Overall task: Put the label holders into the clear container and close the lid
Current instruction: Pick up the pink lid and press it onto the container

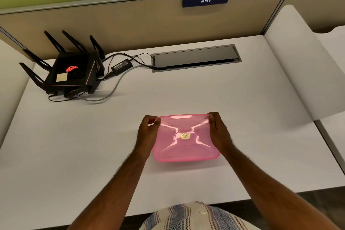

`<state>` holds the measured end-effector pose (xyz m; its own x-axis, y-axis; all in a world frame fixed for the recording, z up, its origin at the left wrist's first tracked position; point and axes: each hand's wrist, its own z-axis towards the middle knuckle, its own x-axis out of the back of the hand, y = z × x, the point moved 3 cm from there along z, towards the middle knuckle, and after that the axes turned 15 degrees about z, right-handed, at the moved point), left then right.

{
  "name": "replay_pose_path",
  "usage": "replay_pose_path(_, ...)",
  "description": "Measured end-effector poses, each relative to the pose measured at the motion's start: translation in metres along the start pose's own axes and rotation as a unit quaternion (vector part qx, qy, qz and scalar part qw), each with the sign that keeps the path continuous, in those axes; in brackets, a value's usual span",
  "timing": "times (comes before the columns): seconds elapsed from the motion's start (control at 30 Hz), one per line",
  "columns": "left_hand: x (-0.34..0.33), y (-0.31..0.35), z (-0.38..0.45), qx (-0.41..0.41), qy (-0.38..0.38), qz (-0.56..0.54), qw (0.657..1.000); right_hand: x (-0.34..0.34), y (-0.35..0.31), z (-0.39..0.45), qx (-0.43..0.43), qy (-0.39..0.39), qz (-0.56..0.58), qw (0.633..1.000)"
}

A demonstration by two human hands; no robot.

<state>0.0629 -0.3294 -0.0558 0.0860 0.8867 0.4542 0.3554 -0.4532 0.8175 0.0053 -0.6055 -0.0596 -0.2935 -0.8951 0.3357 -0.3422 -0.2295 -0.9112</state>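
Head view: left hand [148,129] pinches the far-left corner of the translucent pink plastic lid [186,137], lying near-centre on the white counter [186,95]; right hand [217,129] pinches the far-right corner. Lid looks light, flexible, slightly slippery; corner rims suit the grip. Container contents cannot be seen.

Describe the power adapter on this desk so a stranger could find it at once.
Start at the white desk and go to its far left, where a black router with upright antennas sits. Between the router and the grey cable hatch lies the power adapter: a small flat black brick with a pale label, cables at both ends, no antennas.
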Motion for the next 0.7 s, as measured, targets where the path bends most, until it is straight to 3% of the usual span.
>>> replay_pose_path(0.7, 0.008, 0.004, 0.016, 0.041, -0.015, -0.034, 0.998, -0.001, -0.003, -0.003, -0.022, 0.003, -0.027, 0.999)
